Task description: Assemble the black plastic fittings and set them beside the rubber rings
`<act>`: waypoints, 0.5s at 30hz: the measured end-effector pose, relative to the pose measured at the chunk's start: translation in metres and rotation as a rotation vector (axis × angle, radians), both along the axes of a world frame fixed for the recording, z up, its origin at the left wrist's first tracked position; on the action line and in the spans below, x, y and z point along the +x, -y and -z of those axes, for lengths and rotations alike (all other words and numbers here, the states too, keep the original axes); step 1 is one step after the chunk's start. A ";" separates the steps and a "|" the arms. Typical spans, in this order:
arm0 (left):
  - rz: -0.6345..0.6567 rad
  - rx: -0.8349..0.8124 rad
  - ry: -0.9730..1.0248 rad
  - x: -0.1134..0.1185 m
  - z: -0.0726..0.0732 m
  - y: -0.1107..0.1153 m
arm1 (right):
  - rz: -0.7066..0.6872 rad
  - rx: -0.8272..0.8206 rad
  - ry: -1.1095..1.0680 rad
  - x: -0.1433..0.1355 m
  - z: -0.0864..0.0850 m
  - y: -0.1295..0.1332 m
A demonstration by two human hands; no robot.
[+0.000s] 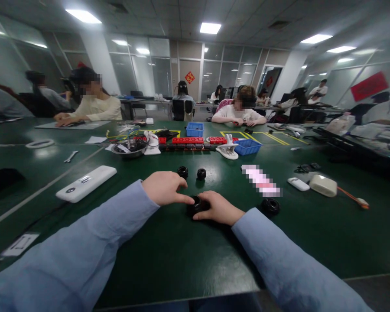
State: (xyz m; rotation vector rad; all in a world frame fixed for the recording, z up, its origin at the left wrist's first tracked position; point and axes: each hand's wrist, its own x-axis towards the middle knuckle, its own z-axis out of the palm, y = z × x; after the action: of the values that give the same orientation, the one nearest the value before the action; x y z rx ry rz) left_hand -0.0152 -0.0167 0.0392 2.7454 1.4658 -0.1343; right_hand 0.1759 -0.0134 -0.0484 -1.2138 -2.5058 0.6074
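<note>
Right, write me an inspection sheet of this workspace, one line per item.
Surface: smooth, dark green tabletop, reflecting light.
Job's things: one black ring-shaped piece, held; two similar pieces beyond it; another similar piece to its right.
Clutter: long white rounded device; silver metal wrench; blue plastic basket; cream rounded box.
Hands: right hand grips the held piece; left hand has its thumb at the piece's upper edge.
Cables: thin orange cord at the cream box; thin dark cable by the white device.
Surroundings: several people seated at tables; white ceiling lights on.
</note>
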 end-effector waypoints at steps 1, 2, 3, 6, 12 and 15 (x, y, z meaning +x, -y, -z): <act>0.092 -0.053 0.037 -0.001 -0.001 0.000 | -0.023 -0.006 -0.001 0.001 -0.001 0.000; 0.174 -0.096 0.070 -0.001 -0.001 0.001 | -0.043 -0.012 -0.002 0.002 -0.001 0.000; 0.242 -0.124 0.099 -0.001 0.000 0.001 | -0.061 -0.019 -0.003 0.003 -0.001 -0.001; 0.358 -0.142 0.141 0.004 0.003 0.005 | -0.107 -0.038 0.004 0.006 -0.002 -0.001; 0.415 -0.157 0.139 0.005 0.007 0.010 | -0.172 -0.080 0.030 0.009 -0.005 0.000; 0.463 -0.174 0.147 0.006 0.010 0.009 | -0.191 -0.106 0.043 0.010 -0.007 0.000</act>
State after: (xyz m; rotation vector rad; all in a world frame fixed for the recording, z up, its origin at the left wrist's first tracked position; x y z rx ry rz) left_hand -0.0087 -0.0256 0.0292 2.8218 0.7287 -0.0620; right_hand 0.1854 -0.0137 -0.0414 -1.0385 -2.6767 0.7777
